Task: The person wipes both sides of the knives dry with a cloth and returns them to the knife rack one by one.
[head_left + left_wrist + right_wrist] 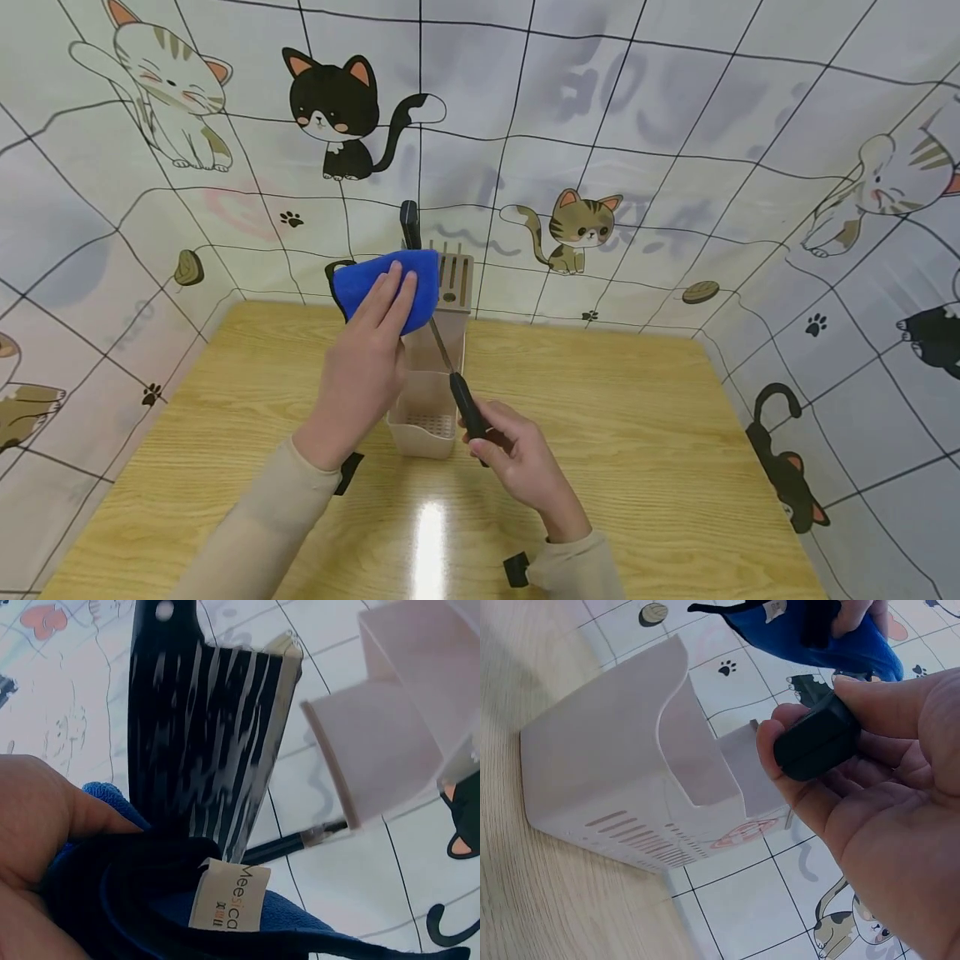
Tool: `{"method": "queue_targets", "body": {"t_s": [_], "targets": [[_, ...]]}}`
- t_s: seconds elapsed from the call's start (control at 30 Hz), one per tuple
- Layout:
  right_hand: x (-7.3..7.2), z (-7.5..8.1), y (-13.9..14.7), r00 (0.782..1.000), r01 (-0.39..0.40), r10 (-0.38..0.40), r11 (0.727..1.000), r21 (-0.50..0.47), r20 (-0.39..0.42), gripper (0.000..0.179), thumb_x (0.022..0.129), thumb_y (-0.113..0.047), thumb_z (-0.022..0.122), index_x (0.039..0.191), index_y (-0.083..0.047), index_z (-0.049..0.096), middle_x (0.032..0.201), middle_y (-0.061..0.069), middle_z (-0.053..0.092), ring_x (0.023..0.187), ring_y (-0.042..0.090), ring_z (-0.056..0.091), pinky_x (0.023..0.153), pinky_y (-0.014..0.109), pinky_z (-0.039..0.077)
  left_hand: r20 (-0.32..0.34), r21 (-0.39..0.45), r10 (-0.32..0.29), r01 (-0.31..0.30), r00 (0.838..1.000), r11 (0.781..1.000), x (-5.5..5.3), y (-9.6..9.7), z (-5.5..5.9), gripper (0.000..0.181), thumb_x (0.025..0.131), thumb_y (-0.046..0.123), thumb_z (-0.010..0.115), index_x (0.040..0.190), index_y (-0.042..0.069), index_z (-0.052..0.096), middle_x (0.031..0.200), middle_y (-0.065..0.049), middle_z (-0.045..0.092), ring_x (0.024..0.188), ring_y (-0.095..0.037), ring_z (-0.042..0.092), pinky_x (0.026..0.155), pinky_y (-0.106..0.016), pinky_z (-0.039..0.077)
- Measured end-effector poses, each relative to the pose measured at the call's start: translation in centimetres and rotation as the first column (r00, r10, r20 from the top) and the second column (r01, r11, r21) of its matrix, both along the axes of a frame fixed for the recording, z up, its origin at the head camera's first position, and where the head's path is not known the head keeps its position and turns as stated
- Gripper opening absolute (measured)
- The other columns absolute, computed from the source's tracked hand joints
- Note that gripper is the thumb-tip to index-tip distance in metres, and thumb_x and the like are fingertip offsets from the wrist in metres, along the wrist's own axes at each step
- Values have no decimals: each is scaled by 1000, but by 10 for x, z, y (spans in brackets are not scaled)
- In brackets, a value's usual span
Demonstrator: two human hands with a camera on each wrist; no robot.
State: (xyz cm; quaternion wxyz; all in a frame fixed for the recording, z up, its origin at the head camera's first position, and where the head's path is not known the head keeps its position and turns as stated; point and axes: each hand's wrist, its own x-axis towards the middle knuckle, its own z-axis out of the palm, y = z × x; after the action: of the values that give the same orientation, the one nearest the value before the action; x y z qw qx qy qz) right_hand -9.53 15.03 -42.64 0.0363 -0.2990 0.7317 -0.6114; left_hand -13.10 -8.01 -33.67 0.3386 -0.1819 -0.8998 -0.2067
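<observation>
My left hand point(363, 362) holds a blue cloth point(422, 292) folded about the blade of a cleaver, two fingers lying straight along its top. In the left wrist view the cleaver's broad blade point(202, 720), dark with pale streaks, rises out of the cloth, which bears a white label point(231, 894). My right hand point(517, 450) grips the cleaver's black handle point(467, 404), thumb and fingers round it. The blade slants away from me, seen nearly edge-on in the head view, its far part hidden by the cloth.
Behind and below the cleaver stands a beige knife holder point(467, 287) with slots and a lower front compartment point(422, 443). Another black-handled tool point(408, 221) sticks up from it. Black tape pieces point(516, 570) lie on the wooden table point(600, 417). Cat-patterned sheeting point(480, 108) surrounds it.
</observation>
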Motion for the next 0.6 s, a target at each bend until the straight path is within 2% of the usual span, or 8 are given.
{"method": "queue_targets", "body": {"t_s": [0.23,0.47,0.6], "targets": [[-1,-3,2,992,72,-65,996,61,-109,52,96,3,67,146,6,54,122,20,67,91,19,62,72,28,58,-43,34,30,-29,999,999,-5,-16,3,61,90,-15,56,150,-3,51,156,-22,48,143,-38,48,97,-56,56],[-1,-2,4,977,139,-120,986,95,-178,52,95,3,68,145,1,57,125,17,67,95,21,60,78,29,54,4,64,68,-68,998,996,-7,-32,6,63,91,-14,55,152,-1,48,159,-19,45,146,-35,45,96,-58,56],[-1,-2,3,957,193,-169,978,83,-235,50,94,4,69,143,2,59,122,16,67,91,20,60,74,27,53,38,64,74,-76,997,995,-7,-42,8,64,91,-13,54,154,0,47,160,-18,45,147,-35,44,92,-60,57]]}}
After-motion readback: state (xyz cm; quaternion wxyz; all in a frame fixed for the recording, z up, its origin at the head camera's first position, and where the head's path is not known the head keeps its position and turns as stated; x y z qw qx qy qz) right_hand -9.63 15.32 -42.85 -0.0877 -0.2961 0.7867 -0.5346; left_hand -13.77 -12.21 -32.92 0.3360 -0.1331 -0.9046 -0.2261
